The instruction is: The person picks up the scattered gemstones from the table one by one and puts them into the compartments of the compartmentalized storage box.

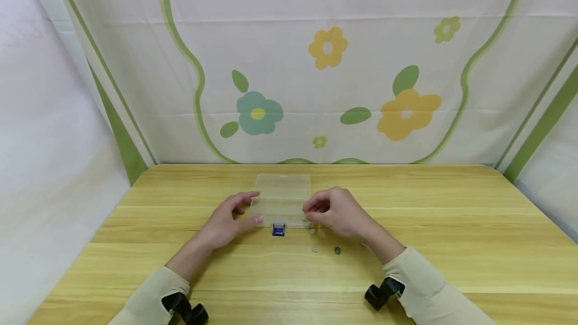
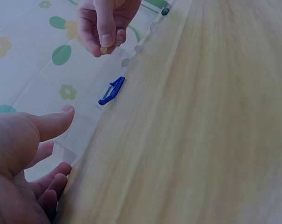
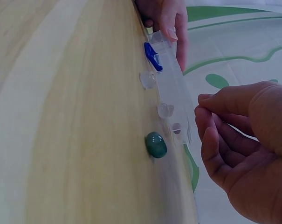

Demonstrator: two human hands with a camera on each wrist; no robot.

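Note:
A clear plastic box (image 1: 281, 208) stands on the table, its lid (image 1: 283, 186) tipped open toward the back and a blue latch (image 1: 278, 229) at its front. My left hand (image 1: 229, 220) is at the box's left end, thumb and fingers spread; whether it touches the box is hard to tell. Over the right end, my right hand (image 1: 336, 210) pinches a small yellowish stone (image 2: 104, 49) between thumb and fingertips. In front of the box lie a dark green polished stone (image 3: 156, 144) and two clear ones, a nearer stone (image 1: 314, 249) and one close to the box (image 1: 312, 231).
The wooden table (image 1: 180, 295) runs back to a white cloth (image 1: 289, 64) printed with flowers. Near my right wrist a small pale item (image 1: 363, 244) is partly covered. Another small stone (image 3: 176, 128) shows by the box's right end.

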